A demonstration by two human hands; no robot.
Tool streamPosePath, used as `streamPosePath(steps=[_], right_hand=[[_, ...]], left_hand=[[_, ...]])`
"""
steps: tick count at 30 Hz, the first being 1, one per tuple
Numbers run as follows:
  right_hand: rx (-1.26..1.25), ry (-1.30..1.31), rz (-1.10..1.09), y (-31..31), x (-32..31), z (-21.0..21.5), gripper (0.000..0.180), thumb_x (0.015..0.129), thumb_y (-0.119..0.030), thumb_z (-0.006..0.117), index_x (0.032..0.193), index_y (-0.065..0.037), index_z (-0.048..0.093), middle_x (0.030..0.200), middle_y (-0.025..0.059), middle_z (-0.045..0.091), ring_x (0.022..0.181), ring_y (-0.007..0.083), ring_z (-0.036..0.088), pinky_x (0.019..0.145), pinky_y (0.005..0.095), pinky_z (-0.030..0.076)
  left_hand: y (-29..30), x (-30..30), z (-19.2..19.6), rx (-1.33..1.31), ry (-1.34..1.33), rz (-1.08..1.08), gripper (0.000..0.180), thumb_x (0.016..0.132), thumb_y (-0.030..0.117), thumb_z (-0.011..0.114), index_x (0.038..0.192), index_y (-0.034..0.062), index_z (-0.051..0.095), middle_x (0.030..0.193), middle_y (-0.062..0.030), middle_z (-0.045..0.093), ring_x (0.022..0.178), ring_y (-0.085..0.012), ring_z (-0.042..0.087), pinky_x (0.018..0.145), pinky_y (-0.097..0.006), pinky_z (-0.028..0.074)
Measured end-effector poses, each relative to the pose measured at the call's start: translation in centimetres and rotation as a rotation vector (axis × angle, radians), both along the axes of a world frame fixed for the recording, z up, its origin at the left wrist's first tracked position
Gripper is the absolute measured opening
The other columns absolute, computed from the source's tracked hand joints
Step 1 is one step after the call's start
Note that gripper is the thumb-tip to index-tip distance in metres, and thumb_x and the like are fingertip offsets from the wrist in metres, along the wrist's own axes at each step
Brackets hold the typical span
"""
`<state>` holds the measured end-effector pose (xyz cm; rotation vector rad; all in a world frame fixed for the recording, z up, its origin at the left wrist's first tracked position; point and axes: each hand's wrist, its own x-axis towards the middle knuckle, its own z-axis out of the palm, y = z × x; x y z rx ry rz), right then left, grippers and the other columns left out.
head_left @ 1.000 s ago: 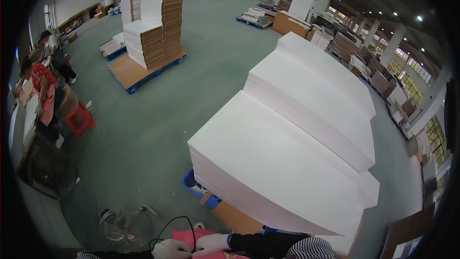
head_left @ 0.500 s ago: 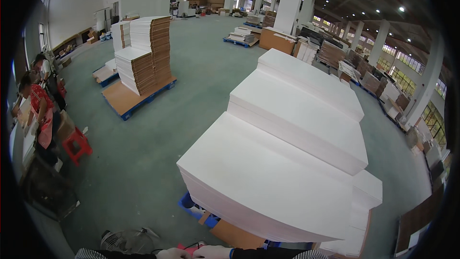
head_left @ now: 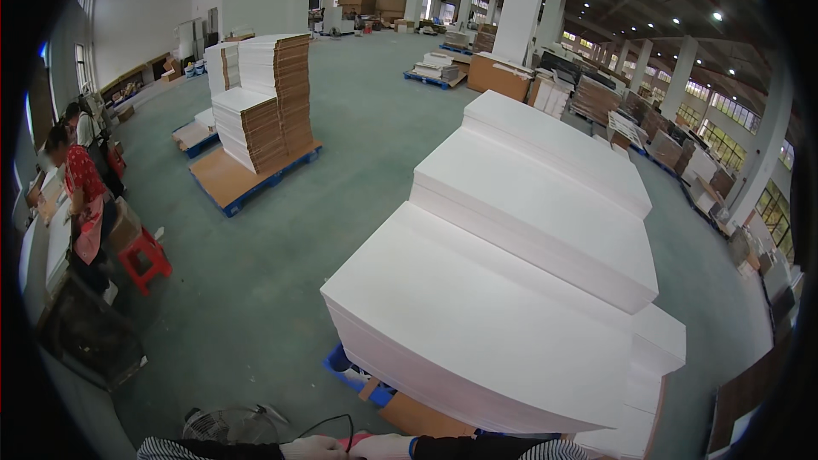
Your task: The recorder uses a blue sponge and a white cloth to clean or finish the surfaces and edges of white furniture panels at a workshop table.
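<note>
Two gloved hands meet at the very bottom edge of the view, the left hand [head_left: 313, 447] and the right hand [head_left: 385, 446] side by side in pale knit work gloves, with striped cuffs and dark sleeves behind them. Between them shows a small pink-red thing [head_left: 356, 440], mostly cut off by the frame; both hands touch or close around it, but whether the fingers are clamped shut or loose cannot be told from so thin a strip. A thin black cable [head_left: 328, 422] arcs up from the same spot, and a round wire-guard fan [head_left: 223, 426] lies on the floor just to the left.

Directly ahead rises a large stack of white sheets [head_left: 490, 328], smooth and matte, with finely layered edges. It rests on a blue pallet [head_left: 354, 375] topped by a brown board. Further white stacks [head_left: 545, 187] step away behind it, each flat-topped and sharp-cornered.

Across the green painted floor [head_left: 358, 162] stand tall piles of brown corrugated cardboard [head_left: 273, 98] on another board-covered pallet, their sides ribbed with sheet edges. At the far left, people work at a bench beside a red plastic stool [head_left: 145, 260]. White columns [head_left: 521, 4] and more pallet loads fill the back of the hall.
</note>
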<state>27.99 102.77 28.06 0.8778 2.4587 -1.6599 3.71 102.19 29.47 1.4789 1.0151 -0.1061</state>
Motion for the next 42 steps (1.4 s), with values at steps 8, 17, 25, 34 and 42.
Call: streamPosePath(steps=[8,17,25,34,42], right_hand=[[-0.160,0.003,0.071,0.2,-0.6,-2.7,0.041,0.097,-0.035,0.055,0.107,0.000,0.074,0.106,0.0251,0.074,0.096,0.0368,0.070,0.086,0.0466,0.053],[-0.281,0.088,-0.024,0.3,1.7,1.2,0.040,0.096,-0.032,0.061,0.102,0.005,0.072,0.095,0.0263,0.073,0.086,0.0322,0.068,0.080,0.0454,0.052],[-0.058,-0.009,-0.170,0.1,1.6,3.3,0.040,0.085,-0.039,0.073,0.104,-0.004,0.078,0.099,0.0197,0.077,0.089,0.0307,0.072,0.079,0.0434,0.055],[-0.402,0.002,-0.340,0.5,0.7,1.3,0.044,0.087,-0.046,0.077,0.101,-0.004,0.079,0.093,0.0173,0.078,0.083,0.0233,0.070,0.077,0.0403,0.054],[-0.488,0.062,-0.364,0.8,0.4,1.0,0.052,0.093,-0.050,0.072,0.097,0.001,0.077,0.086,0.0155,0.077,0.074,0.0230,0.062,0.074,0.0406,0.051]], left_hand=[[0.2,0.5,-4.3,-0.054,-0.200,-0.101,0.046,0.102,0.045,0.063,0.120,0.0036,0.070,0.110,-0.0167,0.074,0.102,-0.0213,0.067,0.091,-0.038,0.053],[0.9,1.0,-2.6,-0.235,-0.120,-0.069,0.033,0.100,0.034,0.068,0.108,0.0020,0.075,0.097,-0.0050,0.076,0.089,-0.0119,0.064,0.084,-0.031,0.053],[1.0,0.0,-2.9,-0.409,-0.254,0.014,0.034,0.101,0.022,0.067,0.120,-0.0052,0.073,0.112,-0.0060,0.076,0.102,-0.0127,0.067,0.095,-0.030,0.053],[3.2,2.6,8.0,-1.554,-0.525,0.266,0.044,0.104,0.027,0.059,0.130,-0.0073,0.065,0.123,-0.0178,0.072,0.118,-0.0241,0.066,0.109,-0.037,0.049],[3.5,1.7,-0.5,-1.160,-0.260,0.180,0.042,0.103,0.026,0.060,0.129,-0.0074,0.065,0.120,-0.0178,0.073,0.117,-0.0254,0.067,0.109,-0.037,0.050]])
